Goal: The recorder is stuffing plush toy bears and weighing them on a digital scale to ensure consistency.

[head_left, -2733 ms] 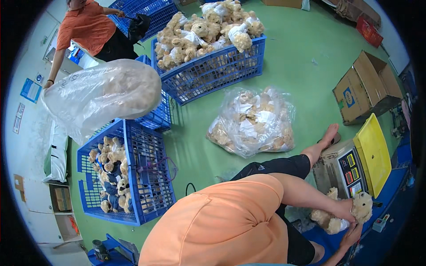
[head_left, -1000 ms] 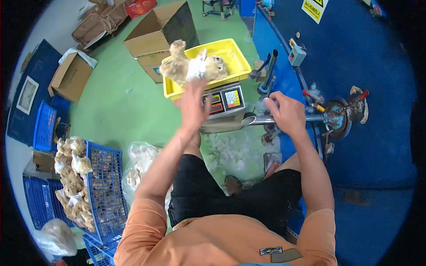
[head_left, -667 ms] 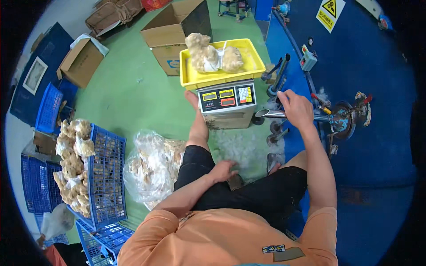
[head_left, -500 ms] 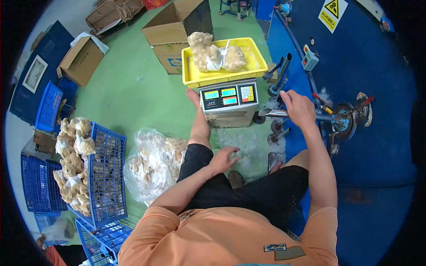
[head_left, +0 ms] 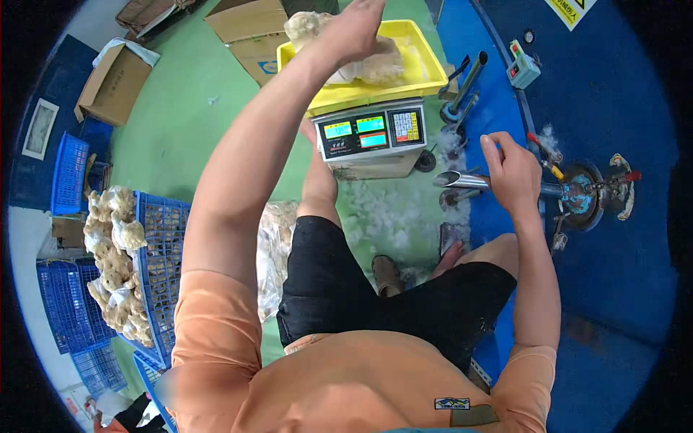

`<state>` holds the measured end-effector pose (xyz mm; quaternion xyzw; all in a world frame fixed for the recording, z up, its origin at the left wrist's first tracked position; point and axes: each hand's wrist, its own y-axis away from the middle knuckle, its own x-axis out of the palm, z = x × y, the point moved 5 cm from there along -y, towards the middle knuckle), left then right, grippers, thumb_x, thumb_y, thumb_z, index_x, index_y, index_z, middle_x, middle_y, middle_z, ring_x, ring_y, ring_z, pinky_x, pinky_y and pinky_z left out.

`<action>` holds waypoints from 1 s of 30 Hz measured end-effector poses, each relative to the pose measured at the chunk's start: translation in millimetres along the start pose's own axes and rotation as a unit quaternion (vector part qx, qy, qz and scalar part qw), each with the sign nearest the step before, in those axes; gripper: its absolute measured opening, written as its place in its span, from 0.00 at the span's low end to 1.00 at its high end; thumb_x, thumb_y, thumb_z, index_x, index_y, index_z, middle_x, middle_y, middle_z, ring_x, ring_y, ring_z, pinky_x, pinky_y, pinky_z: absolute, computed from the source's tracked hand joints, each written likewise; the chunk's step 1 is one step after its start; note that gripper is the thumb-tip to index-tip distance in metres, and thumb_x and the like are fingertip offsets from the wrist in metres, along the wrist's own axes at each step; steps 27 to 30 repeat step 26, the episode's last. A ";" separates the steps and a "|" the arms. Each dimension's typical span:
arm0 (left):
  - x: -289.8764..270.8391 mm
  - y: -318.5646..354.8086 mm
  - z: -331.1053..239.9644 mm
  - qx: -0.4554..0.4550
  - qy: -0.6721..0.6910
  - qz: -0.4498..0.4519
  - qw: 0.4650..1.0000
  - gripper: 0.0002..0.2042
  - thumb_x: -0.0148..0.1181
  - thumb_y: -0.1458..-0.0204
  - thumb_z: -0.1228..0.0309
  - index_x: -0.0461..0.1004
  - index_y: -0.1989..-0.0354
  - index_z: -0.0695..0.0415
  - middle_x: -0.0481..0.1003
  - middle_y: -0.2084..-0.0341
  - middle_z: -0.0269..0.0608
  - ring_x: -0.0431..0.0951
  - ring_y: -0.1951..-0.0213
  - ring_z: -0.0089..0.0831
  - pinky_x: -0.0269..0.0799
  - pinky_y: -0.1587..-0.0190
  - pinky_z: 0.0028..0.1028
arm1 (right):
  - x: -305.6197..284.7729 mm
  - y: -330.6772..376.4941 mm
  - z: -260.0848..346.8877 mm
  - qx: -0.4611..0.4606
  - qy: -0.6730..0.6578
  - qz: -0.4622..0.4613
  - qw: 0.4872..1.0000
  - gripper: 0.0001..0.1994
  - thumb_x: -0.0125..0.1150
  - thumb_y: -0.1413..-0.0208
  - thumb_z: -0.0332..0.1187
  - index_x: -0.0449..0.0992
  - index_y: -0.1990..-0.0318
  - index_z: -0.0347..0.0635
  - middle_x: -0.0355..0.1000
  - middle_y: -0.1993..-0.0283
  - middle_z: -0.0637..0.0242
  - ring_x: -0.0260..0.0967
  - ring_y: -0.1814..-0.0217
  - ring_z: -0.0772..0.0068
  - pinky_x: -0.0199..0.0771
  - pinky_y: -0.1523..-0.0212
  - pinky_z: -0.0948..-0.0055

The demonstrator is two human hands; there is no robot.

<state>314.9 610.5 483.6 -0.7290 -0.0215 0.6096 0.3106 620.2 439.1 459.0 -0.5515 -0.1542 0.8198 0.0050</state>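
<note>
My left hand [head_left: 357,30] reaches over a yellow tray [head_left: 422,85] at the top of the view; its fingers are mostly hidden. Beneath and beside it in the tray lie beige plush toy pieces, with one furry piece [head_left: 304,26] left of the hand and another [head_left: 384,63] to the right. The tray sits on a digital scale [head_left: 372,136] with lit displays and a keypad. My right hand [head_left: 516,173] is curled over a slant-cut metal tube [head_left: 462,180] that comes out of the blue machine, thumb raised.
White stuffing fluff [head_left: 382,216] lies on the green floor below the scale. At left, a blue crate [head_left: 164,224] stands by piled plush pieces [head_left: 115,267]. A clear bag [head_left: 271,278] is partly behind my left arm. A cardboard box [head_left: 249,36] stands behind the tray.
My left hand has moved from over my lap up and forward to the tray. My right hand stays at the metal tube. The whole view has shifted slightly.
</note>
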 end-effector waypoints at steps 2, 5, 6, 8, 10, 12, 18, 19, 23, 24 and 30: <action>53.3 1.8 19.9 0.009 -0.145 0.127 0.981 0.26 0.68 0.55 0.63 0.74 0.46 0.57 0.77 0.54 0.48 0.76 0.52 0.48 0.74 0.49 0.41 | 0.2 -0.6 -4.6 0.010 0.003 -0.002 1.000 0.20 0.52 0.37 0.52 0.78 0.65 0.45 0.73 0.79 0.64 0.70 0.77 0.52 0.66 0.74 0.57; 73.6 38.0 29.2 -0.086 -0.142 0.238 0.957 0.27 0.70 0.60 0.61 0.76 0.49 0.56 0.77 0.54 0.48 0.74 0.49 0.49 0.74 0.49 0.43 | -1.8 1.9 -9.7 0.017 0.012 -0.011 1.000 0.19 0.52 0.37 0.52 0.78 0.65 0.45 0.73 0.79 0.63 0.71 0.77 0.52 0.66 0.74 0.56; 73.4 50.7 27.2 -0.128 -0.103 0.255 0.953 0.26 0.70 0.62 0.61 0.77 0.50 0.56 0.77 0.54 0.48 0.72 0.48 0.49 0.73 0.49 0.45 | -3.7 3.4 -11.4 0.019 0.016 -0.016 1.000 0.19 0.52 0.37 0.52 0.78 0.65 0.45 0.73 0.79 0.63 0.71 0.77 0.52 0.66 0.74 0.56; 54.6 63.9 18.1 -0.136 -0.117 0.216 0.960 0.27 0.70 0.62 0.61 0.77 0.50 0.56 0.76 0.55 0.48 0.72 0.49 0.49 0.73 0.49 0.45 | -2.9 4.8 -10.4 0.015 0.015 -0.021 1.000 0.19 0.52 0.37 0.52 0.78 0.66 0.45 0.74 0.79 0.63 0.71 0.77 0.51 0.66 0.74 0.56; 33.3 71.7 5.6 -0.148 -0.136 0.140 0.969 0.27 0.69 0.62 0.61 0.77 0.50 0.56 0.76 0.55 0.48 0.72 0.49 0.49 0.73 0.49 0.44 | -0.7 3.7 -13.2 0.010 0.021 -0.026 0.999 0.19 0.52 0.37 0.52 0.78 0.66 0.45 0.74 0.79 0.63 0.71 0.76 0.50 0.66 0.74 0.55; 2.4 91.1 -4.6 -0.134 -0.118 0.011 0.984 0.28 0.69 0.62 0.61 0.75 0.48 0.57 0.76 0.56 0.49 0.72 0.49 0.50 0.72 0.49 0.43 | 2.2 2.3 -12.1 0.004 0.022 -0.034 0.999 0.19 0.51 0.37 0.52 0.77 0.66 0.45 0.74 0.79 0.63 0.71 0.76 0.50 0.66 0.74 0.55; -65.1 183.3 -109.0 -0.141 0.373 -0.125 0.909 0.33 0.67 0.54 0.66 0.66 0.37 0.63 0.73 0.47 0.55 0.72 0.45 0.48 0.67 0.41 0.39 | 8.0 5.7 -22.2 -0.007 0.066 -0.066 0.996 0.20 0.50 0.36 0.51 0.76 0.68 0.45 0.76 0.77 0.61 0.72 0.75 0.46 0.68 0.73 0.53; -55.6 203.1 -122.3 -0.219 0.360 -0.096 0.902 0.31 0.64 0.51 0.69 0.64 0.36 0.65 0.71 0.44 0.54 0.73 0.45 0.44 0.67 0.40 0.37 | 8.8 4.1 -22.0 -0.010 0.065 -0.063 0.996 0.20 0.50 0.36 0.51 0.76 0.68 0.45 0.76 0.76 0.61 0.72 0.75 0.45 0.68 0.73 0.53; 20.5 271.8 -148.9 -0.473 0.610 0.007 0.636 0.29 0.63 0.50 0.74 0.64 0.38 0.66 0.72 0.45 0.53 0.75 0.48 0.42 0.69 0.43 0.34 | 5.7 5.6 -16.8 -0.012 0.059 -0.050 0.997 0.21 0.49 0.36 0.52 0.76 0.69 0.45 0.77 0.74 0.60 0.72 0.74 0.44 0.68 0.72 0.51; 22.2 272.9 -162.0 -0.470 0.614 0.010 0.634 0.29 0.63 0.50 0.74 0.64 0.38 0.66 0.72 0.45 0.53 0.75 0.48 0.42 0.69 0.43 0.34 | 4.4 5.6 -15.7 -0.011 0.051 -0.046 0.998 0.21 0.49 0.36 0.52 0.76 0.69 0.45 0.78 0.74 0.59 0.72 0.73 0.44 0.69 0.72 0.51; 23.6 267.8 -189.2 -0.409 0.682 0.020 0.606 0.29 0.64 0.49 0.72 0.64 0.37 0.66 0.72 0.45 0.54 0.75 0.48 0.42 0.69 0.43 0.33 | 2.1 7.6 -14.1 -0.007 0.036 -0.038 0.999 0.21 0.49 0.37 0.52 0.75 0.70 0.45 0.78 0.73 0.59 0.73 0.73 0.44 0.69 0.72 0.50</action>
